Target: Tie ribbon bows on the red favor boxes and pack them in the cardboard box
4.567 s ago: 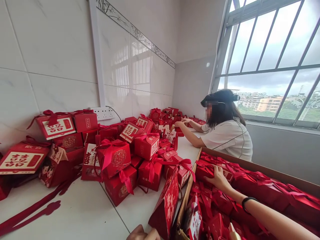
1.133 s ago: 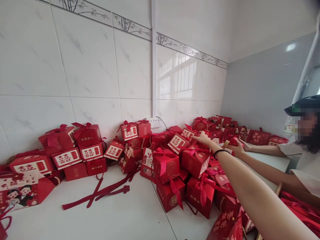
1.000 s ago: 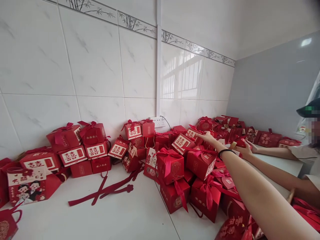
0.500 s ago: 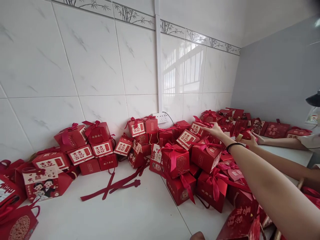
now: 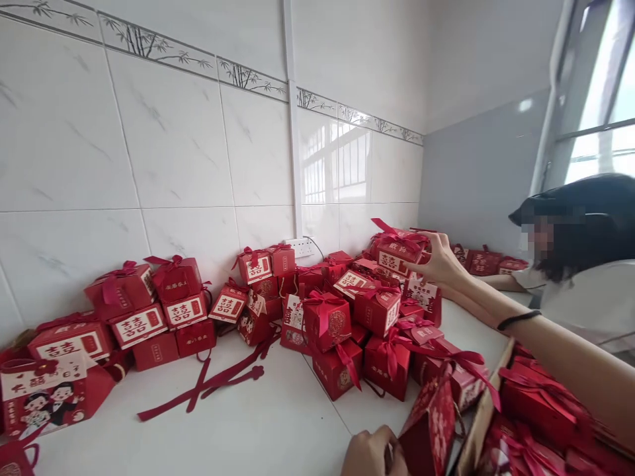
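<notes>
My right hand (image 5: 439, 261), with a black band on its wrist, reaches in from the right over the pile. Its thumb and fingers are closed around the right end of a red gift box (image 5: 391, 246) with a ribbon bow. Low in the view, my left hand (image 5: 370, 453) is curled closed, partly cut off by the bottom edge. Beside it stands a tilted red paper gift box (image 5: 429, 423); whatever the curled fingers hold is hidden. More red gift boxes (image 5: 327, 320) with ribbons are heaped below my right hand.
A carton (image 5: 483, 410) full of red boxes stands at lower right. Stacked gift boxes (image 5: 136, 324) line the tiled wall on the left. Loose red ribbon strips (image 5: 198, 390) lie on the white tabletop (image 5: 238, 436). A co-worker (image 5: 585, 277) in a dark cap is at right.
The view has swung right, bringing the co-worker and the carton into sight. My right hand now has a gift box raised above the pile. More of my left hand shows at the bottom.
</notes>
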The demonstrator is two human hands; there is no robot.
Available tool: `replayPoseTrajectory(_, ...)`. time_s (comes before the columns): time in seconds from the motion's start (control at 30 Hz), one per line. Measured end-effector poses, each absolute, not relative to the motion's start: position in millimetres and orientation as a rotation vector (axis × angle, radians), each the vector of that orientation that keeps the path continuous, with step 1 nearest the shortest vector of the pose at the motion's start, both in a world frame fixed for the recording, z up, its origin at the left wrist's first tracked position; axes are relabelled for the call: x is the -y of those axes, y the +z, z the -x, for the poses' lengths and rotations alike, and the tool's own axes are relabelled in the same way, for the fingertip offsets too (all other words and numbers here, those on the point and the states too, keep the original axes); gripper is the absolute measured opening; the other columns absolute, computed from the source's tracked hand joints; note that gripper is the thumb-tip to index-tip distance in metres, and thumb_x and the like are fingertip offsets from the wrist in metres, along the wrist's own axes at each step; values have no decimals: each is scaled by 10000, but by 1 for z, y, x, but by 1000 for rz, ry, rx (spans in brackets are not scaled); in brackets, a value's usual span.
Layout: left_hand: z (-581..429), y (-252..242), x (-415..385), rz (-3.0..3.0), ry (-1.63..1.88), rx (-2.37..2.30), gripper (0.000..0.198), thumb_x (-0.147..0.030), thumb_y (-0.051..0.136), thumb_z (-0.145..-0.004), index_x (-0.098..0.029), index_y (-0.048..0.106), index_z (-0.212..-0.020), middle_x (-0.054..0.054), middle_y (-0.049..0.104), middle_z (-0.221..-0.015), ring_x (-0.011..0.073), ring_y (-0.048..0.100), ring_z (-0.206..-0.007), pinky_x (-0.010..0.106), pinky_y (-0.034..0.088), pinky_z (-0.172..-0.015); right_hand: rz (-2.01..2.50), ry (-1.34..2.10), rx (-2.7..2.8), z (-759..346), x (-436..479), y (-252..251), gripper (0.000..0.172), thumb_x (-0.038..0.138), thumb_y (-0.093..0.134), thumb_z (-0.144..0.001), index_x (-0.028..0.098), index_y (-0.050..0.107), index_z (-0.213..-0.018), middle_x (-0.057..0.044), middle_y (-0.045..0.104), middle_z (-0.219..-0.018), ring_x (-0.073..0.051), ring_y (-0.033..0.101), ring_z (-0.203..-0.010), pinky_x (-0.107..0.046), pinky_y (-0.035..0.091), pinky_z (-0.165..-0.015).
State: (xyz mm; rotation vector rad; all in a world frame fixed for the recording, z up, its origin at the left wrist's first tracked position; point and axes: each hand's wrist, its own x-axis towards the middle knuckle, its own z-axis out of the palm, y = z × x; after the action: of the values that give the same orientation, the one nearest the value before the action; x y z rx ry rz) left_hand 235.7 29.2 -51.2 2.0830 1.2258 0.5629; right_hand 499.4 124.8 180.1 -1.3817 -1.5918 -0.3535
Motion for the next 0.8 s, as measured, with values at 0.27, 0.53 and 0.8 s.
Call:
replayPoseTrajectory(0.27, -201, -17, -9, -2088, 879, -812, 238, -307, 460, -775, -182, 519, -968, 19, 587, -693, 179, 545, -689, 323, 424, -731, 1026, -492, 2053, -443, -35, 169, 817, 485, 729, -654, 256, 301, -1311, -129, 377, -1208, -299, 463, -1114, -456, 549, -811)
replayPoseTrajectory(0.53, -157, 9, -6, -1634, 1162, -722, 699, -534, 530, -749, -235, 233, -1307, 158, 318, -1408, 257, 486, -1186, 388, 468, -885, 1143, -226, 2101, -351, -12, 119, 830, 453, 741, -645, 203, 295, -1298, -156, 368, -1193, -302, 496, -1052, -485, 542, -797)
replayPoseTrajectory(0.8, -127, 30, -5, -1279, 1118, -952, 584, -508, 494, -813, -257, 365, -1324, 86, 491, -1359, 236, 543, -1153, 348, 485, -889, 1541, 297, 2160, -276, 33, 68, 841, 347, 742, -674, 90, 292, -1336, -223, 439, -1191, -311, 569, -1004, -514, 490, -847)
